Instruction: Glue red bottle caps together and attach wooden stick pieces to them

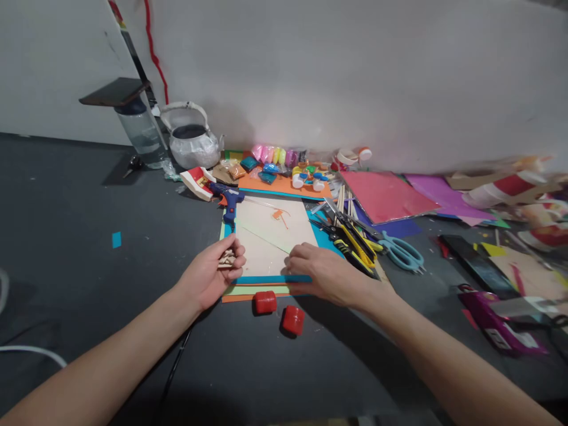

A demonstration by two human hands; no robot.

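Note:
My left hand (212,273) is closed around a small bundle of cream-coloured pieces (227,258), held over the left edge of a pale sheet (266,260). On that sheet's right side rests my right hand (323,272), its fingers curled together. A thin pale-green edge or strip (265,239) runs up to those fingertips; whatever they pinch is hidden. Just beyond my left hand lies a blue glue gun (231,204). An orange scrap (278,214) sits on the sheet. Two red lids or small tubs, one (265,302) left of the other (293,320), stand in front.
Right of the sheet lie yellow-black cutters (355,239) and blue-handled scissors (402,251). Coloured sheets (390,195) spread behind them. A silver kettle (195,145) and a water bottle (142,136) stand at the back left. A phone (477,266) and a purple device (501,325) lie far right.

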